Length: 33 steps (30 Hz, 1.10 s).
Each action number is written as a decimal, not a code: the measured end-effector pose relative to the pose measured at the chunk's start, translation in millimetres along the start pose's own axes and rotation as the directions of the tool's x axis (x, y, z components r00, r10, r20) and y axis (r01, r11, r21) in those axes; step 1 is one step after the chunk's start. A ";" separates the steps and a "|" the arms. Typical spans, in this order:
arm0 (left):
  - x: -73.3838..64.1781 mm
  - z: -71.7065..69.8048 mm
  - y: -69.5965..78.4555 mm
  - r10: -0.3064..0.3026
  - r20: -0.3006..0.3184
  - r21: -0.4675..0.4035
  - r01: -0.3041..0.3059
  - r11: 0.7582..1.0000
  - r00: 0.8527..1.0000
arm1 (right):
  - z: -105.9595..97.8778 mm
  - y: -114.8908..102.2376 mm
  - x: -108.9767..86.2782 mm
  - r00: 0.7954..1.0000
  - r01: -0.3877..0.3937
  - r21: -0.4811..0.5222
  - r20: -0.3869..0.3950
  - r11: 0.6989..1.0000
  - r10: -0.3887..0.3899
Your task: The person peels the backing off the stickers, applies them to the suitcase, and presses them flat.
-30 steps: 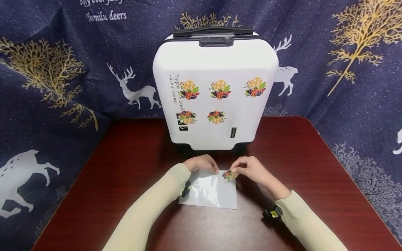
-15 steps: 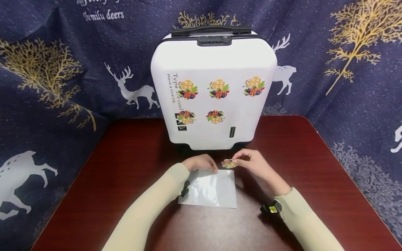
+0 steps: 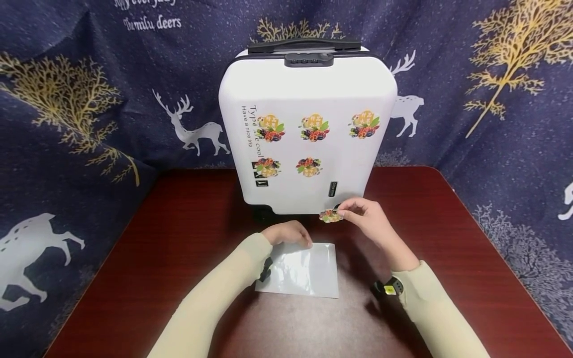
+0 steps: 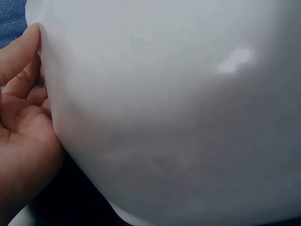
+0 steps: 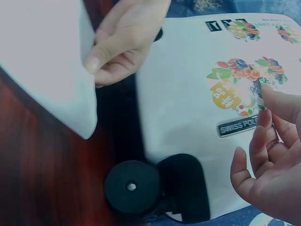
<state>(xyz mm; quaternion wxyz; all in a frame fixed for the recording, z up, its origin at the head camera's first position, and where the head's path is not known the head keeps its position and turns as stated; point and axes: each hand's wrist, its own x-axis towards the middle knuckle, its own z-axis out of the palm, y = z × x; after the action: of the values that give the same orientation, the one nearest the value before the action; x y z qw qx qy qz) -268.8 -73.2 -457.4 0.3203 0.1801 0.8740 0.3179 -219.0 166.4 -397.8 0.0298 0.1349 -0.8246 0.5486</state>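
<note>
Between its thumb and finger my right hand (image 3: 364, 219) pinches a fruit-print sticker (image 3: 330, 216), held in front of the white suitcase's (image 3: 309, 84) lower edge. The right wrist view has this sticker (image 5: 225, 96) overlapping the suitcase front near its brand plate (image 5: 237, 126). My left hand (image 3: 288, 232) grips the far edge of a glossy white sheet (image 3: 306, 273) on the table. Up close, the left wrist view has that sheet (image 4: 155, 94) bowed, with the thumb of my left hand (image 4: 23, 122) at its edge.
Several matching fruit stickers (image 3: 315, 128) are on the suitcase front, three in the upper row. The suitcase stands upright on its wheels (image 5: 131, 187) at the back of the dark red table (image 3: 179, 219). A blue curtain (image 3: 112, 129) with deer and trees hangs behind.
My right hand has lifted the fruit sticker off the sheet's far corner and carried it forward to the suitcase's bottom edge. My left hand stays on the sheet.
</note>
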 end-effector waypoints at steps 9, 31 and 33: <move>-4.6 -1.1 4.5 -0.011 -0.007 0.017 0.011 1.000 1.000 | -4.6 -13.1 4.6 0.996 0.020 0.004 -0.091 1.000 -0.020; -2.8 1.3 -0.3 0.005 -0.004 0.004 -0.005 1.000 1.000 | -18.1 -23.5 15.3 0.976 0.084 0.032 -0.203 0.996 -0.076; -2.5 1.2 -0.4 0.011 -0.005 0.003 -0.011 1.000 1.000 | -19.1 -24.0 16.6 0.974 0.097 0.040 -0.212 0.995 -0.086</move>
<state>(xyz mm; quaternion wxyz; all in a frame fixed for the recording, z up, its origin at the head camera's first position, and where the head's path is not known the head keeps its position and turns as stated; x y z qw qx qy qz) -266.3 -74.3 -457.2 0.3162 0.1844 0.8743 0.3188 -230.8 172.0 -365.5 0.1384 0.1147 -0.7957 0.5784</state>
